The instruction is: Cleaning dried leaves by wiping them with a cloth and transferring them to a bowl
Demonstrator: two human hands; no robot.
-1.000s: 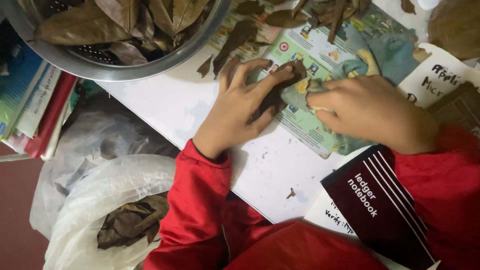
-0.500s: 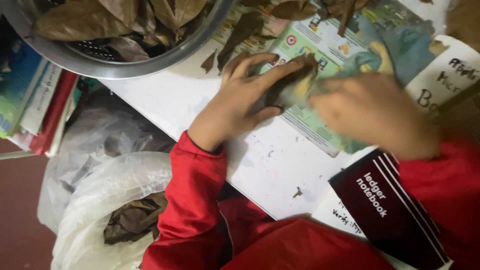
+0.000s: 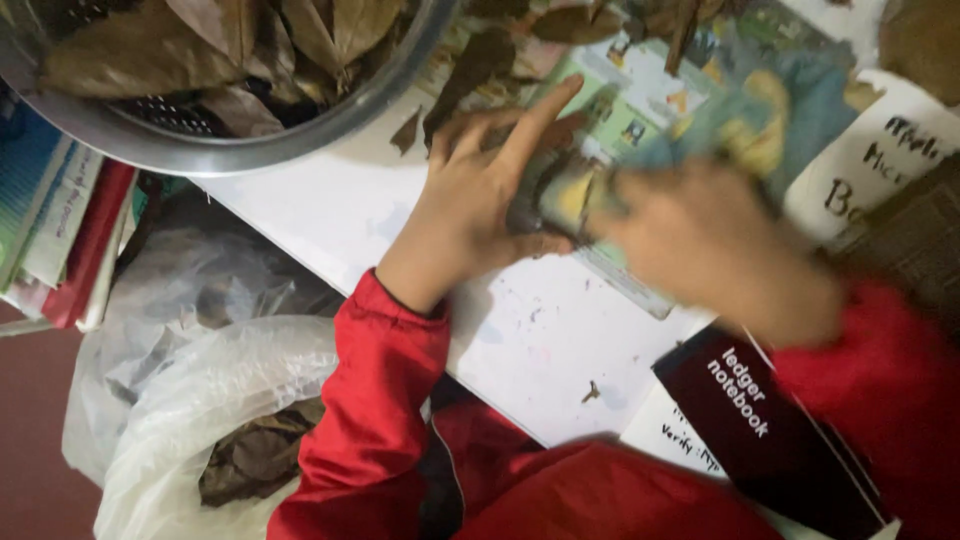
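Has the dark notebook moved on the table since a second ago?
Cannot tell. The dark notebook keeps its place beside the white table's near edge; its small shift in the picture matches the camera's.

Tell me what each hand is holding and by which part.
The left hand presses flat on a dark dried leaf over the picture sheet. The right hand is blurred; its hold cannot be told.

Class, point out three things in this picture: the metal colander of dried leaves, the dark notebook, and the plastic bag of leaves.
metal colander (image 3: 215,150), head view, lower rim.
dark notebook (image 3: 770,440), head view, cover.
plastic bag (image 3: 200,400), head view, white upper side.
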